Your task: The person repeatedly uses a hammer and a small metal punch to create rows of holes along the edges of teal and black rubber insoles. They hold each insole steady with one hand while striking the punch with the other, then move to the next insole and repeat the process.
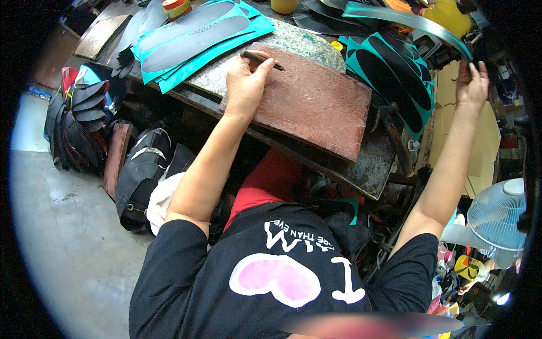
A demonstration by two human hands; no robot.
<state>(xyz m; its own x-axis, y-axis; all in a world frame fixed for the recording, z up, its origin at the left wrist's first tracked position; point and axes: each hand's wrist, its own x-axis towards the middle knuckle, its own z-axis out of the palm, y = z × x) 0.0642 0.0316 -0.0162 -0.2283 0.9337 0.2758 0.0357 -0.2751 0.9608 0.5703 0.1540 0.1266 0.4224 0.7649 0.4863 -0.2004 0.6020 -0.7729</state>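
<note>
While hands [245, 85] stand apart, left gripping pen [275, 65], jar [283, 6] contents unclear.

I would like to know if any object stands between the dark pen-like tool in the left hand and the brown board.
Nothing visible does. The left hand holds the dark pen-like tool over the brown board near its upper left corner; whether the tip touches, I cannot tell.

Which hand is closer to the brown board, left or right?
Left. The left hand, gripping a dark pen-like tool, is at the left end of the brown board. The right hand is raised well away, past the board's right end.
</note>
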